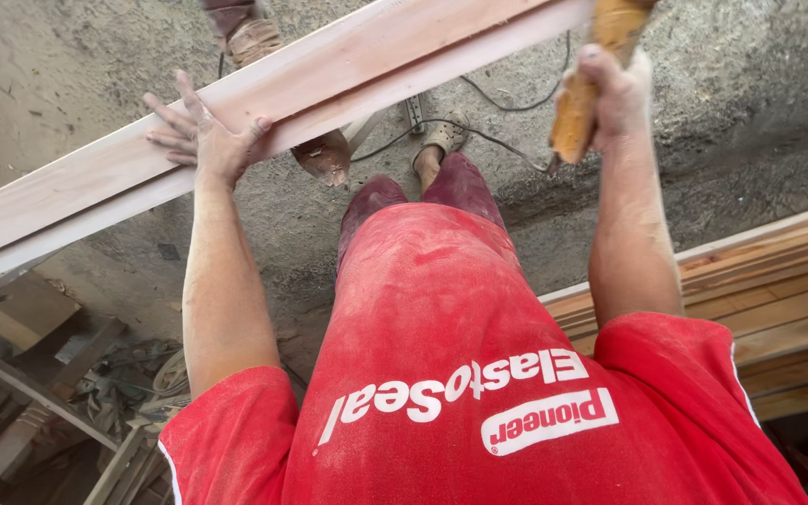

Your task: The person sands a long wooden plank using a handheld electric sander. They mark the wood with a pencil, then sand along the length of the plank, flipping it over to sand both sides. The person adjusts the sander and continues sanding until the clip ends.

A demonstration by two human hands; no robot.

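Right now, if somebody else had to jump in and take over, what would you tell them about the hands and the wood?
Left hand: flat and open, fingers spread, pressing on the long pale plank that runs slantwise across the view.
Right hand: grip closed around a yellowish wooden handle, held at the plank's right part; its working end is out of view.
Other things: stacked boards lie on the right; a cable trails over the dusty floor near the sandalled feet.
Done: plank steadied, tool in hand.
Left: cannot tell how far the work on the plank has got.
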